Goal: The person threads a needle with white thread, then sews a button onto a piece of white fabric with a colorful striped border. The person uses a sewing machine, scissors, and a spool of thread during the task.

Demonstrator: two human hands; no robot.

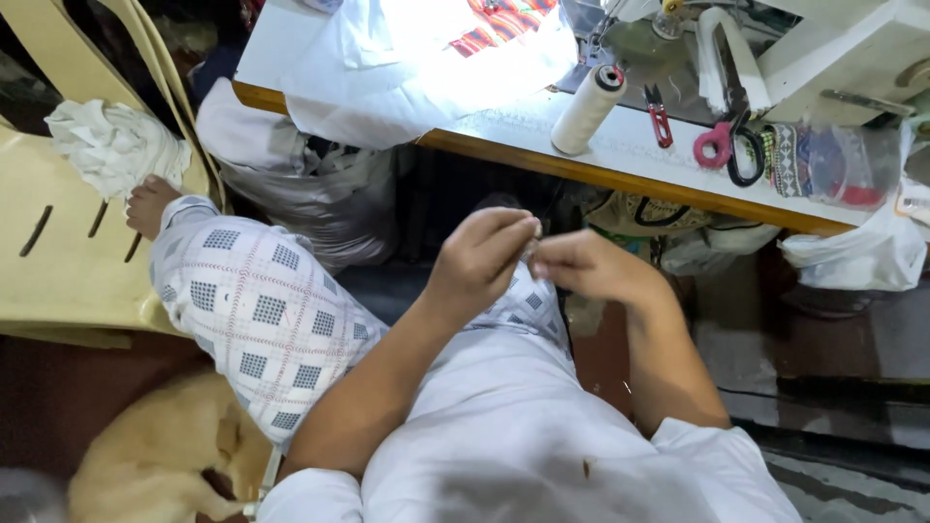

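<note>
Cramped sewing corner, seen from above: at far left a cream plastic chair [58, 261] holds a bundle of white cloth [114, 143], and below it a pale dog [155, 455] lies on the floor beside our checked trouser leg [257, 310]. Under the desk [542, 160] a grey plastic bag [310, 199] bulges with fabric scraps we cannot identify. Above it, white fabric [417, 68] with a striped red panel spreads over the desk, not yet under the needle as far as we can judge. Over our lap the left hand [480, 261] and right hand [591, 266] meet fingertip to fingertip, both pinched narrow on something tiny between them, too small to tell, perhaps a thread end or needle; the work looks to be at a preparing stage, with stitching left to do. Further right stand a white thread cone [586, 108], red snips [659, 116], pink-handled scissors [727, 145] and the sewing machine [823, 48]. A clear bag [843, 160] at far right holds patterned trims, and a white bag [857, 257] hangs off the edge, contents hidden.
</note>
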